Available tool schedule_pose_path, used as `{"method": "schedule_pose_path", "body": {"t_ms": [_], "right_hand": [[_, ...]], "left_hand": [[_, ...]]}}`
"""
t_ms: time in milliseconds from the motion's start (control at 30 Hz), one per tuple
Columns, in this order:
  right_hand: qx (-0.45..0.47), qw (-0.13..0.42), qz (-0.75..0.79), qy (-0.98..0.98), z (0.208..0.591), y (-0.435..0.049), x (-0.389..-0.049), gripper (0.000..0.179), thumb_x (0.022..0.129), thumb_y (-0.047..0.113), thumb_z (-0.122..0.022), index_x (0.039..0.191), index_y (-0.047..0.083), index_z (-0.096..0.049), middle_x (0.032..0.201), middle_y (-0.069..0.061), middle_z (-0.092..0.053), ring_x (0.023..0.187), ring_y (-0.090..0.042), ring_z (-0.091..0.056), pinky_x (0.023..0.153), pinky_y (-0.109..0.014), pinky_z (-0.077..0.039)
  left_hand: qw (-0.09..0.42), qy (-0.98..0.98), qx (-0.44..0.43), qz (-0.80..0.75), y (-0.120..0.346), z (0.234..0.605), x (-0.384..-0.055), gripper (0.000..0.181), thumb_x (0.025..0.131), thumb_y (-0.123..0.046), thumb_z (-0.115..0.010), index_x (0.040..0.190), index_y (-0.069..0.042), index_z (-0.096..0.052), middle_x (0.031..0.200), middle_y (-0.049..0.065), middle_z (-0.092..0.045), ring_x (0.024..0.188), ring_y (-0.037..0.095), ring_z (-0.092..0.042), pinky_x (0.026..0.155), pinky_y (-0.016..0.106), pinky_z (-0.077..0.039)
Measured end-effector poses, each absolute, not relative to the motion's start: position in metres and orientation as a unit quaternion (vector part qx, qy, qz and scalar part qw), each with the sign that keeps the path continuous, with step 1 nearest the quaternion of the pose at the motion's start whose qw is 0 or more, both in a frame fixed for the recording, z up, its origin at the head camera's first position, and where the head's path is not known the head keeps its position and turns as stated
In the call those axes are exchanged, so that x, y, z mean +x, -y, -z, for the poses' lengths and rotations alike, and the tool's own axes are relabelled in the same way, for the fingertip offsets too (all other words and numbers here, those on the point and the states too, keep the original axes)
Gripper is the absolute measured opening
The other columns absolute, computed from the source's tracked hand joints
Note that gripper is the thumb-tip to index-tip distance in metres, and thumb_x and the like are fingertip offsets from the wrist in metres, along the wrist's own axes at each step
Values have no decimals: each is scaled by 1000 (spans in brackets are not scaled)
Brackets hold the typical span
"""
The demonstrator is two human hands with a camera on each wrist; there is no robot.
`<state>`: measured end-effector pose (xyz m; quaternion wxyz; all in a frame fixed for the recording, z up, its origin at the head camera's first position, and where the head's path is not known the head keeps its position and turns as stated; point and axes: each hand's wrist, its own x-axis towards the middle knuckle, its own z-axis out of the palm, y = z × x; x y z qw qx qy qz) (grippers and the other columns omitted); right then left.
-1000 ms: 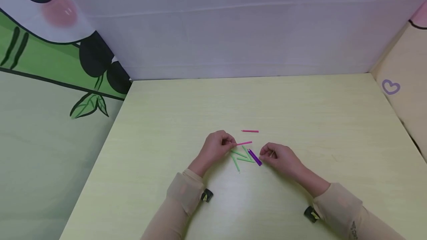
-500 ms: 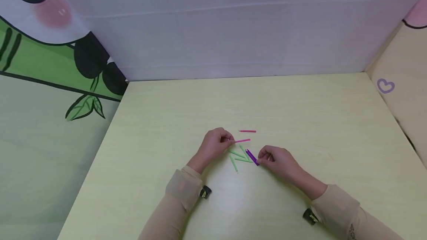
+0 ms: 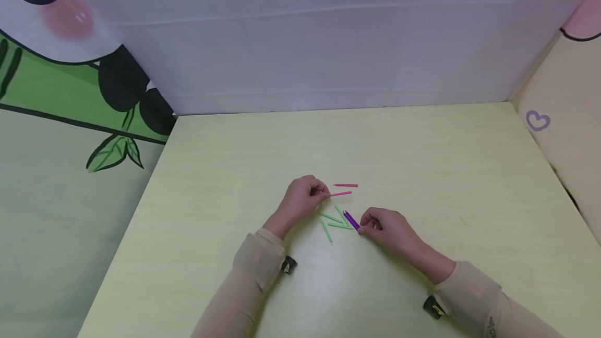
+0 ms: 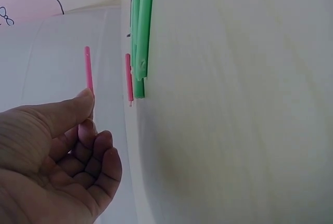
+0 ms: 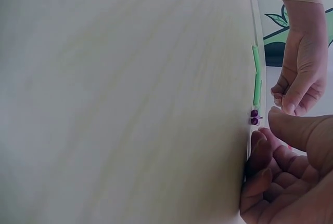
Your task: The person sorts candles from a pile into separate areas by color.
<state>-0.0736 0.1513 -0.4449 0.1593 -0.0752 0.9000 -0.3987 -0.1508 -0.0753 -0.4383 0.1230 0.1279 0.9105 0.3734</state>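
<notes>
My left hand (image 3: 302, 194) pinches a thin pink stick (image 3: 341, 193) between thumb and fingertips. In the left wrist view this pink stick (image 4: 88, 68) points up from the thumb, raised off the table. My right hand (image 3: 389, 228) is at the near end of two purple sticks (image 3: 351, 220) lying side by side. The right wrist view shows a gap between thumb and index finger, with the round ends of the purple sticks (image 5: 254, 117) just beyond the fingertips. Several green sticks (image 3: 326, 231) lie loosely between the hands, partly beside the purple pair.
A second pink stick (image 3: 346, 185) lies on the pale wooden table (image 3: 235, 160), beyond the held one. A white cloth wall (image 3: 300, 56) stands behind the table. Painted panels stand at left and right, the right one with a purple heart (image 3: 537, 120).
My left hand has lifted the pink stick slightly away from the green ones, toward the other pink stick. My right hand has come in from the right to the purple sticks' near end.
</notes>
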Motion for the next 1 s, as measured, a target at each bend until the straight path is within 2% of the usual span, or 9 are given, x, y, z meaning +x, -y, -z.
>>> {"method": "schedule_pose_path", "body": {"t_ms": [1000], "right_hand": [[-73,157,388,-905,446,-150,-74,8,87,13,-73,87,11,-66,72,3,-56,68,-13,-50,64,-29,-43]], "left_hand": [[125,-914,148,-357,65,442,-177,4,89,-16,-73,89,-12,-75,80,1,-56,78,17,-49,68,26,-41]]}}
